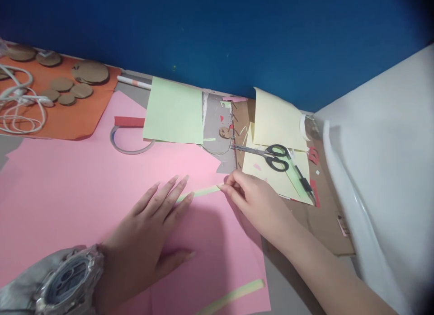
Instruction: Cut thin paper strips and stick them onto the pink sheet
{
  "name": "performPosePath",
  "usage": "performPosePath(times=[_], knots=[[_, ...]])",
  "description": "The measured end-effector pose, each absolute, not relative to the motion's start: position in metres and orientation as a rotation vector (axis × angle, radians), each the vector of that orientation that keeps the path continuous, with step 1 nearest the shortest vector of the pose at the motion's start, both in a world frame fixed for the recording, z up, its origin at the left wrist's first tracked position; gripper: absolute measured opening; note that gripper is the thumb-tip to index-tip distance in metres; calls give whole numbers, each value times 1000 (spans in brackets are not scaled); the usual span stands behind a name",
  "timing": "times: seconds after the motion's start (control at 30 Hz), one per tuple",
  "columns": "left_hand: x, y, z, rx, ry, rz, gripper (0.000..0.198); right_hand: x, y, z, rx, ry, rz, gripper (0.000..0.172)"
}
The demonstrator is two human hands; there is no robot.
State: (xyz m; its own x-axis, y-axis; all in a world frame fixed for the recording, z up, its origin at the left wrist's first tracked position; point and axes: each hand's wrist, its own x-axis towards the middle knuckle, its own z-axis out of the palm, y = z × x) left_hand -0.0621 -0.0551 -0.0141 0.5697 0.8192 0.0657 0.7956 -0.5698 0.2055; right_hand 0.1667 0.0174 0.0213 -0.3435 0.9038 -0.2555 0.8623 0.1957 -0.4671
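Observation:
My left hand (154, 224) lies flat with its fingers stretched out on a large pink sheet (84, 184). Its fingertips press on a thin pale green-yellow strip (203, 191). The strip's right end is pinched between the thumb and finger of my right hand (246, 193), near the right edge of the pink sheet. A second green-yellow strip (237, 294) lies on the sheet at the bottom, apart from both hands. Part of the first strip is hidden under my left fingers.
Black-handled scissors (278, 157) and a black pen (303, 181) rest on pale yellow paper (280, 125). Behind are green paper (174, 110), a tape ring (131, 150) and paper scraps. Cardboard discs (91, 72) and a white cable (22, 105) lie on orange paper (77, 120).

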Motion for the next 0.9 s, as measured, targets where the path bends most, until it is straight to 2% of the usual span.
performPosePath(times=[0.9], knots=[[-63,-55,-14,2689,1334,188,73,168,16,17,-1719,-2384,784,15]])
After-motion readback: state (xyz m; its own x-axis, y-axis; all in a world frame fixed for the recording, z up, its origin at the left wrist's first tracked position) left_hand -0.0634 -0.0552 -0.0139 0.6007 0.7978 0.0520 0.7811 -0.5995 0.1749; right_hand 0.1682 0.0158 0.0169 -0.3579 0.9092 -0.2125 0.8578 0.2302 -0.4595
